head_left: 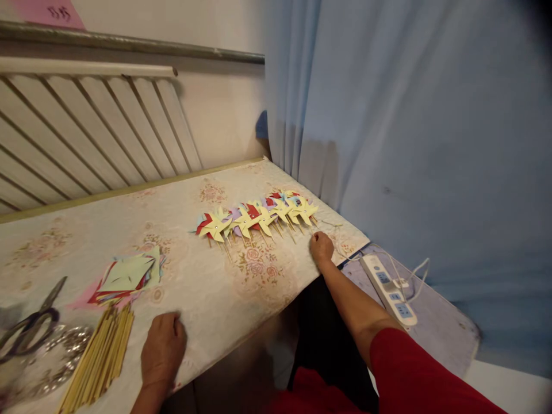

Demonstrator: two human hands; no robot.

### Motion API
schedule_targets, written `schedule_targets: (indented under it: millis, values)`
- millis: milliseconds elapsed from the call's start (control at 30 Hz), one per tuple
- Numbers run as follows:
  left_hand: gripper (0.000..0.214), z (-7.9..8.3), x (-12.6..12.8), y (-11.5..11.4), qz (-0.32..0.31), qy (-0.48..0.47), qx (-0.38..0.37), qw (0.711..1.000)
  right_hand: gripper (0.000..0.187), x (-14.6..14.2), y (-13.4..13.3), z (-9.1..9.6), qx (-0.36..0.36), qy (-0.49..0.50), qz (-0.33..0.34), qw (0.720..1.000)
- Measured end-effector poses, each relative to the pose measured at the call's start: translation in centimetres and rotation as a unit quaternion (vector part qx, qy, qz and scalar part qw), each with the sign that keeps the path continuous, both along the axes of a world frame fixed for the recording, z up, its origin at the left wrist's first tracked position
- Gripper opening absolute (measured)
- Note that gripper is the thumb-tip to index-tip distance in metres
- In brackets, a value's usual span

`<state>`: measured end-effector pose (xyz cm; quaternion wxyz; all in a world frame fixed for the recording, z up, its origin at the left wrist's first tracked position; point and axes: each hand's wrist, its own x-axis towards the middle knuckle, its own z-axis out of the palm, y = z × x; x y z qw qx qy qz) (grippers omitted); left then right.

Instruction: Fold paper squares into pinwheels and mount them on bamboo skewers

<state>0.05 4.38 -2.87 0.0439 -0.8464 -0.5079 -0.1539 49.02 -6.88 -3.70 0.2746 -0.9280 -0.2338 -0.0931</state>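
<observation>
Pinwheels [264,219] overlapped in a row toward the right end of the counter [207,313], handles [227,253] on the near side. Right hand [322,248] just beside the row's end, left hand [164,348] near loose sticks [101,356]; fingers on both curled into fists, nothing visible inside. Should be feather-light; paper vanes [214,226] probably crease easily, so grip low on the bare handle.
</observation>
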Motion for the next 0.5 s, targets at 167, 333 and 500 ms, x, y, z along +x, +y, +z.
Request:
schedule_targets:
  millis: [167,333,500]
  values:
    - [0.023,-0.10,-0.05,-0.01,-0.014,-0.005,0.021,1.000,0.021,0.15,0.08,-0.12,-0.014,-0.007,-0.001,1.000]
    - [0.023,-0.16,-0.06,0.08,-0.008,-0.003,0.012,1.000,0.020,0.25,0.08,-0.39,-0.011,-0.014,0.001,1.000]
    - [0.023,-0.08,0.07,-0.03,-0.003,-0.003,0.013,1.000,0.019,0.27,0.05,-0.53,-0.008,-0.015,0.004,1.000]
